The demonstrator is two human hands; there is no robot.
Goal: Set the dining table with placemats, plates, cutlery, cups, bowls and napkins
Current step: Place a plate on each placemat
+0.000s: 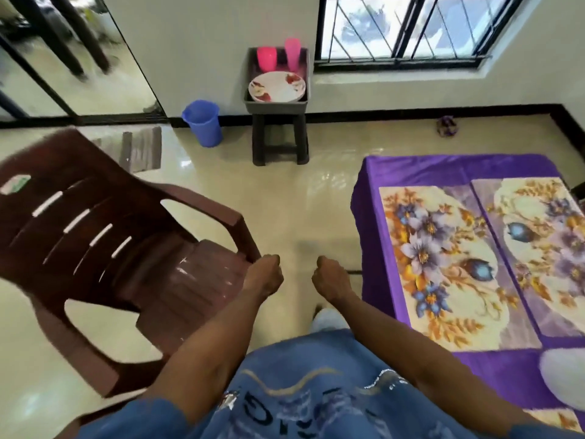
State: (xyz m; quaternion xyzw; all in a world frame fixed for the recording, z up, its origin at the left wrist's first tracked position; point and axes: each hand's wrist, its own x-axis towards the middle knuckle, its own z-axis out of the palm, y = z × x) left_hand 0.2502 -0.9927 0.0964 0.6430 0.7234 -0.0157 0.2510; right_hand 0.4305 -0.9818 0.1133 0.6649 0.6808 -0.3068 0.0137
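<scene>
At lower centre, the left hand [264,277] and right hand [329,278] hang empty, fingers curled into loose fists. At right, two floral placemats [443,258] lie side by side on the purple worktop [411,167].

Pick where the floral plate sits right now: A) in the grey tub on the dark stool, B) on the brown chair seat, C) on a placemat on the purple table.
A: the floral plate lies in the grey tub atop the dark stool, in front of two pink cups.

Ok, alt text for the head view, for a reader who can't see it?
Two loosely closed, empty hands, left hand and right hand, hang between a brown plastic chair and a purple-clothed table bearing floral placemats. By the far wall, a tub on a stool holds a plate and pink cups.
</scene>
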